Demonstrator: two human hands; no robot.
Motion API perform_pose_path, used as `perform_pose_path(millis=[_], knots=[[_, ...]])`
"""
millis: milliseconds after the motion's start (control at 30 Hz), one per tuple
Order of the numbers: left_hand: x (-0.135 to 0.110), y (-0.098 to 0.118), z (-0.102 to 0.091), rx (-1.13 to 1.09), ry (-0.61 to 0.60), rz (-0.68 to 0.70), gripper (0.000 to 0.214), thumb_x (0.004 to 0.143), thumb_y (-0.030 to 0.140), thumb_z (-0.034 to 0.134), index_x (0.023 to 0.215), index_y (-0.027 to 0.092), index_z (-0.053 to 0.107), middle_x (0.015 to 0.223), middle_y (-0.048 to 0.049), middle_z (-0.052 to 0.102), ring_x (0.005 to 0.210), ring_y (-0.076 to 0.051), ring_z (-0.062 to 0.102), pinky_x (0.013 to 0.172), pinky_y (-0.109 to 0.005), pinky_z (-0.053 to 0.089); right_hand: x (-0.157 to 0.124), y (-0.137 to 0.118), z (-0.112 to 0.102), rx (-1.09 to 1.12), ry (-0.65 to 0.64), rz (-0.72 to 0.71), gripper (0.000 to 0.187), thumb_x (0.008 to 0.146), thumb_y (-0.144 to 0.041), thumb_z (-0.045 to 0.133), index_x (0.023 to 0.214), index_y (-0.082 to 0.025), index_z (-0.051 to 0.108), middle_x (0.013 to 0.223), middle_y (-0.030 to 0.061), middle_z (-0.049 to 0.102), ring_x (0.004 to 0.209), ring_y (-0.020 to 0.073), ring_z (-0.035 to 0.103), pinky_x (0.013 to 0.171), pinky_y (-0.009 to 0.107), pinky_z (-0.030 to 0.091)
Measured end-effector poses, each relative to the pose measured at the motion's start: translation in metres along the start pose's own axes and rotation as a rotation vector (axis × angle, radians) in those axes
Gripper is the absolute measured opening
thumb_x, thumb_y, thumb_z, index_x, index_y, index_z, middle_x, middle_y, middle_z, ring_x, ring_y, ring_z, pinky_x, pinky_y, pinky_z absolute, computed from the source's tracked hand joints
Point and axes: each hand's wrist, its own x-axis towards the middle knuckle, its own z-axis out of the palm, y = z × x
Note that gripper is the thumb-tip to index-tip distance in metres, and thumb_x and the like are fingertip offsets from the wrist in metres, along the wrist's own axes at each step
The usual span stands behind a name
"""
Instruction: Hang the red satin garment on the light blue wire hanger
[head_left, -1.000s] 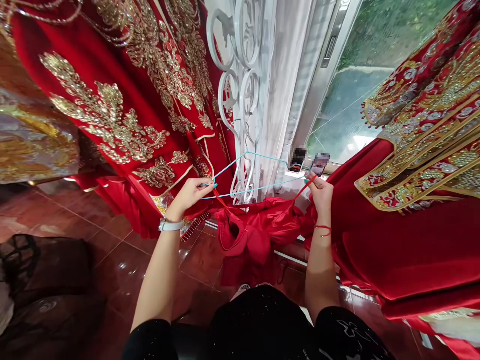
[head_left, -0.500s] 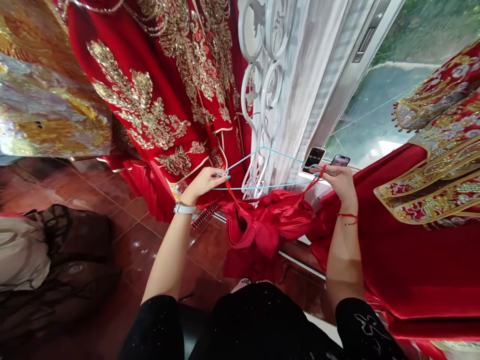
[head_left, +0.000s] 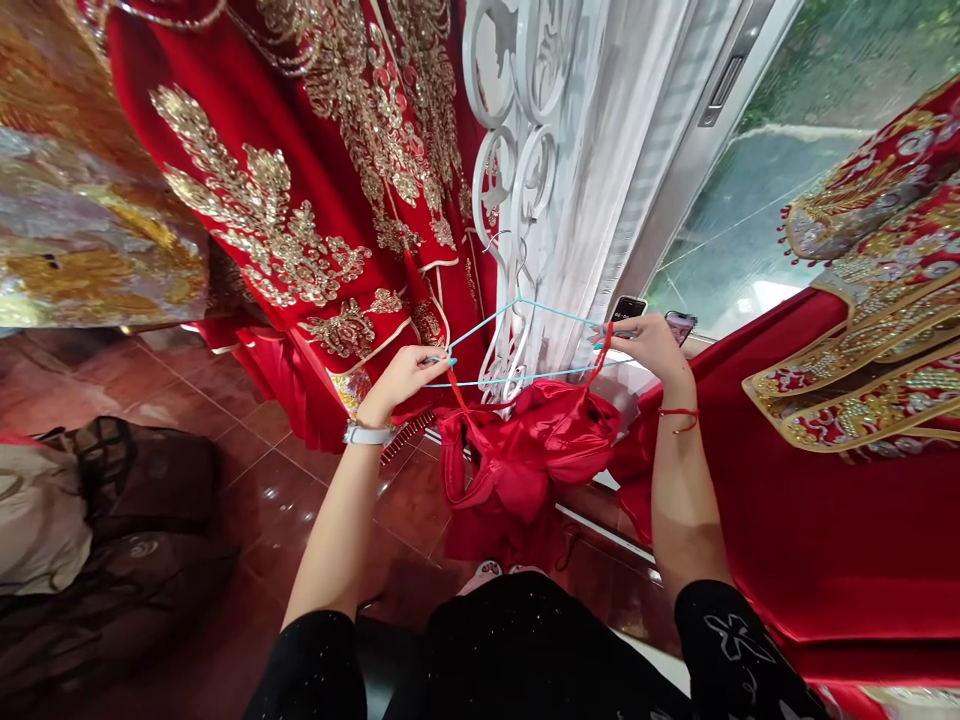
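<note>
Holding a red dress (head_left: 536, 445) by its straps, against a blue hanger (head_left: 517, 299).
At left, the left hand (head_left: 405, 378) pinches one strap at the hanger's corner; the dress droops below and between the grips; at right, the right hand (head_left: 651, 345) has finger and thumb on the other strap. It's glossy, crumpled, gaping at its left side. Hands hide both hanger ends, and the dim lower hem is hard to make out.

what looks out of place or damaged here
Nothing looks spilled or damaged. The strappy red garment slumps, crumpled, below the turquoise hanger, but the left hand and right hand are at its straps, so that seems ordinary. Slightly odd: two smartphones by the window, electronics amid embroidered garments.
</note>
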Motion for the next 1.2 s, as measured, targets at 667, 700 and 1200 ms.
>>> perform_pose_path(millis=[667, 700, 1200], knots=[[-0.003, -0.026, 0.028, 0.295, 0.361, 0.035, 0.031, 0.096, 0.042, 0.052, 0.096, 0.018, 0.072, 0.091, -0.0073, 0.072, 0.078, -0.02, 0.06, 0.076, -0.031, 0.045, -0.027, 0.011, 0.03, -0.186, 0.205, -0.156, 0.057, 0.07, -0.027, 0.066, 0.127, -0.023, 0.061, 0.134, 0.0105, 0.063, 0.128, 0.0306, 0.057, 0.112, 0.05, 0.042], [-0.002, -0.027, 0.029, 0.326, 0.376, 0.058, 0.031, 0.097, 0.042, 0.051, 0.097, 0.018, 0.072, 0.094, -0.0085, 0.073, 0.082, -0.022, 0.06, 0.079, -0.033, 0.045, -0.031, 0.016, 0.036, -0.139, 0.297, -0.124, 0.065, 0.07, -0.027, 0.066, 0.133, -0.024, 0.056, 0.141, 0.0108, 0.058, 0.134, 0.0302, 0.052, 0.114, 0.05, 0.041], [-0.034, -0.041, 0.079, 0.186, 0.689, -0.087, 0.067, 0.092, 0.043, 0.06, 0.149, 0.016, 0.037, 0.156, -0.0206, 0.032, 0.15, -0.035, 0.024, 0.125, -0.052, 0.018, -0.065, 0.026, 0.128, 0.564, 0.313, 0.538, 0.025, 0.071, -0.039, 0.064, 0.089, -0.023, 0.055, 0.076, -0.0011, 0.065, 0.061, 0.0141, 0.065, 0.053, 0.024, 0.052]])
